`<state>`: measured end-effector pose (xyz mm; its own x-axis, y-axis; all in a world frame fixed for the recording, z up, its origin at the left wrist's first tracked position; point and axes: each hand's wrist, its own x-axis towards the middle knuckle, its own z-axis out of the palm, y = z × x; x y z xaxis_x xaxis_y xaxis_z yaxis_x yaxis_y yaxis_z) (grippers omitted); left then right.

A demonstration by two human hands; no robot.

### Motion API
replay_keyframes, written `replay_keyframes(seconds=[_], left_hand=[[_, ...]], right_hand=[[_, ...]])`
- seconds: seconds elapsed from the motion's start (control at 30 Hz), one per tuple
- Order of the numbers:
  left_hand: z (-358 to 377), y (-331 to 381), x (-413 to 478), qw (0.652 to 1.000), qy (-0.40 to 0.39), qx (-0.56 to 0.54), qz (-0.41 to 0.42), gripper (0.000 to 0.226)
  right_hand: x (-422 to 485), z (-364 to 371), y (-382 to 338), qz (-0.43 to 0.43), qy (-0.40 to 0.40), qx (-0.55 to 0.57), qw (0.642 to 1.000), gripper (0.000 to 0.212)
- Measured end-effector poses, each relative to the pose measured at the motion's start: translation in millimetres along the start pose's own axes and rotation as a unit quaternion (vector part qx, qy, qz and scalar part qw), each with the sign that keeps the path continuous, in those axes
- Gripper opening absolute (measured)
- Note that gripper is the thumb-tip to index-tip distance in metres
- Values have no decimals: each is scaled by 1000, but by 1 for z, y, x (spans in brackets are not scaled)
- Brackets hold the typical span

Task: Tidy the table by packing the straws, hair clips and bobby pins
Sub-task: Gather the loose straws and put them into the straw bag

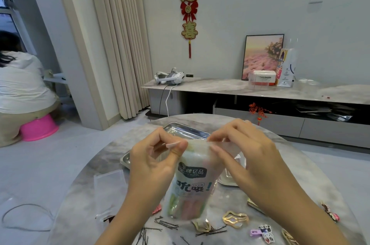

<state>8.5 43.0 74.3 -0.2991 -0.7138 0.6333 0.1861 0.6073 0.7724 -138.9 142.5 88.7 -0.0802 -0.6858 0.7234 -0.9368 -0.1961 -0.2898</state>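
A translucent straw bag (190, 186) with printed lettering stands upright above the round marble table (312, 182), coloured straws showing inside its lower half. My left hand (154, 162) pinches the bag's top edge on the left, and my right hand (246, 156) pinches it on the right. Black bobby pins (166, 224) lie scattered on the table below the bag. A gold hair clip (236, 219) lies right of them, with a purple and patterned clip (263, 232) nearer the front edge.
A steel tray (186, 130) lies behind the bag, partly hidden by my hands. A clear plastic box (110, 190) sits at the table's left. More clips (330, 212) lie at the right edge. A person sits on a pink stool (39, 127) far left.
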Motion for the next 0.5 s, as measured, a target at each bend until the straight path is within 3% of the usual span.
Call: replay_keyframes(seconds=[0.2, 0.33, 0.5], left_hand=[[15, 0, 1, 999, -33, 13, 20, 26], [17, 0, 1, 999, -37, -14, 0, 14], [23, 1, 4, 996, -38, 60, 62, 14]], right_hand=[[7, 9, -3, -25, 30, 11, 999, 28], [5, 14, 4, -27, 46, 12, 999, 20], [6, 13, 4, -11, 43, 26, 999, 7]])
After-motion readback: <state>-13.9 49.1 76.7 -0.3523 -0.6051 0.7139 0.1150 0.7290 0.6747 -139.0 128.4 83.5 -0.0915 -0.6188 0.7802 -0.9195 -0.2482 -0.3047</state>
